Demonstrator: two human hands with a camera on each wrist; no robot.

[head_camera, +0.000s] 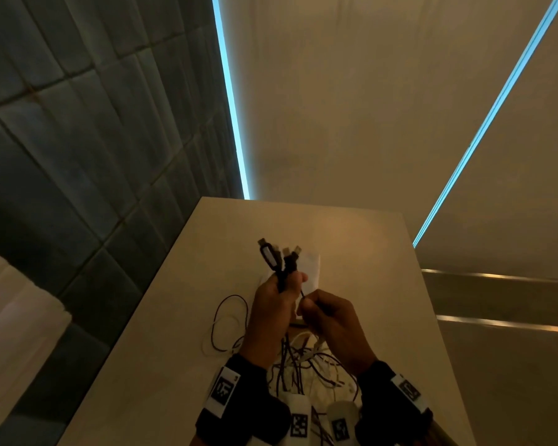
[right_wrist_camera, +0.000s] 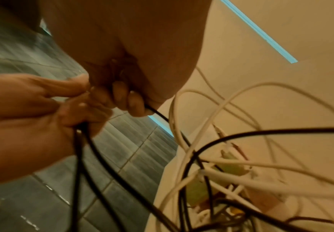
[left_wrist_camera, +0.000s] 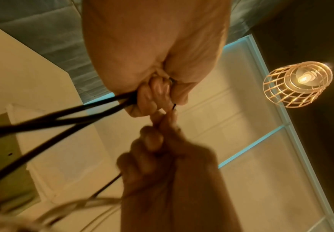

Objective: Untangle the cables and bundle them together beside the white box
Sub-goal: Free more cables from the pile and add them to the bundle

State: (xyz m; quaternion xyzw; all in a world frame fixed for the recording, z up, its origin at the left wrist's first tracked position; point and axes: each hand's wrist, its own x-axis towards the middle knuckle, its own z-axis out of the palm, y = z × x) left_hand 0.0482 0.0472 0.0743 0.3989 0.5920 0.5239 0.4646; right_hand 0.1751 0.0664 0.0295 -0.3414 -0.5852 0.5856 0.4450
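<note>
Above the beige table [head_camera: 351,239], my left hand [head_camera: 285,286] grips a bunch of black cables [head_camera: 282,272] whose plug ends [head_camera: 271,255] stick up past the fist. Just to its right, my right hand [head_camera: 307,304] pinches one thin black cable [right_wrist_camera: 158,113]. The two hands almost touch. The white box [head_camera: 313,268] lies flat behind them, mostly hidden. A tangle of white and black cables [head_camera: 306,365] hangs and lies below the hands. In the left wrist view the left hand's fingers [left_wrist_camera: 152,94] curl round black cables [left_wrist_camera: 62,116]. The right wrist view shows white cables [right_wrist_camera: 231,157] looped through black ones.
A loose loop of black and white cable [head_camera: 226,320] lies on the table to the left of my hands. The table's left edge runs beside a dark tiled floor [head_camera: 78,140]. White tagged pieces [head_camera: 298,420] sit at the near edge. A caged lamp [left_wrist_camera: 297,84] hangs overhead.
</note>
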